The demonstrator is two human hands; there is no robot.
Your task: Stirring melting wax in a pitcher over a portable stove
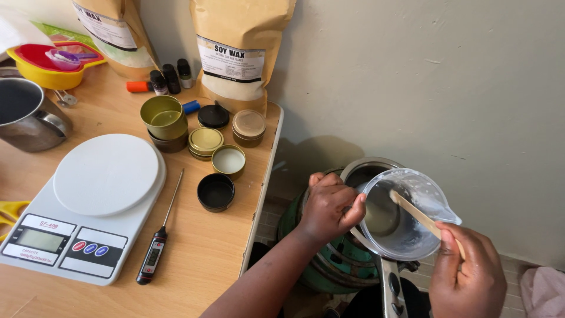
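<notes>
The left hand [327, 207] is curled tight around the side of a clear plastic jug [406, 213]. The jug is tipped over on its side, so you can look right into it. Inside there is pale, milky wax stuck to the bottom and walls. The right hand [469, 277] pinches a flat wooden stick [419, 215] between the thumb and fingers. The far end of the stick is inside the jug, touching the wax.

The jug is held just above a shiny metal pot [366, 169]. The pot sits on a green stove [335, 265], and a metal handle [391, 290] sticks out under the jug, toward the person.

To the left of the jug is a wooden bench [200, 253]. On the bench, nearest the jug, is a bunch of small round tins [206, 141], some gold and some black. One black tin [216, 192] is open. Further left from the jug lies a thin thermometer [159, 238] with a long metal pin, just beside a white kitchen scale [88, 206]. Behind the tins, a brown paper bag [238, 50] stands against the wall, with little dark bottles [170, 78] close by. Far left from the jug are a metal pitcher [26, 115] and a yellow bowl [50, 73] holding bright cups.
</notes>
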